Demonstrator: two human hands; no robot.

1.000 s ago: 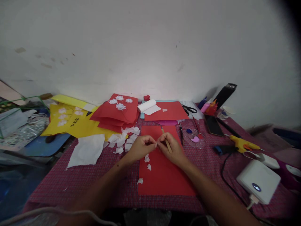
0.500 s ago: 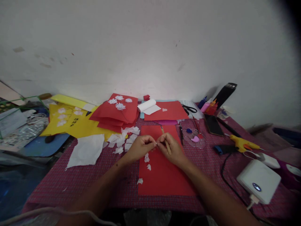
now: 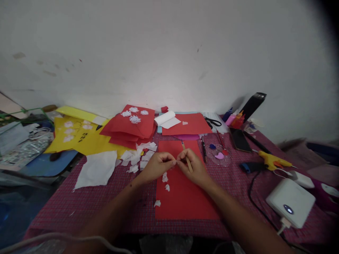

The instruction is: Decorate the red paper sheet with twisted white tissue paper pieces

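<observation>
Over a red paper sheet (image 3: 190, 203), my left hand (image 3: 157, 165) and my right hand (image 3: 196, 168) meet with their fingertips pinched together. Between them is a tiny bit of white paper (image 3: 176, 162), mostly hidden by the fingers. A paintbrush with a wooden handle (image 3: 189, 164) is also tucked between the fingers of my right hand, its thin end pointing away from me. Small crumpled white paper bits (image 3: 165, 177) lie on the sheet's left side, below my left hand. Torn white paper pieces (image 3: 134, 157) are scattered just left of that hand.
A paint palette (image 3: 218, 155), black pen (image 3: 203, 150), phone (image 3: 240, 140) and yellow glue gun (image 3: 274, 160) lie to the right, with a white power bank (image 3: 290, 203) nearer. Red cards (image 3: 127, 128) with white paper flowers and a white roll (image 3: 164, 118) sit at the back.
The view has shifted very slightly. Both hands stay pinched together in nearly the same place, and the white bit between the fingertips shows a little less.
</observation>
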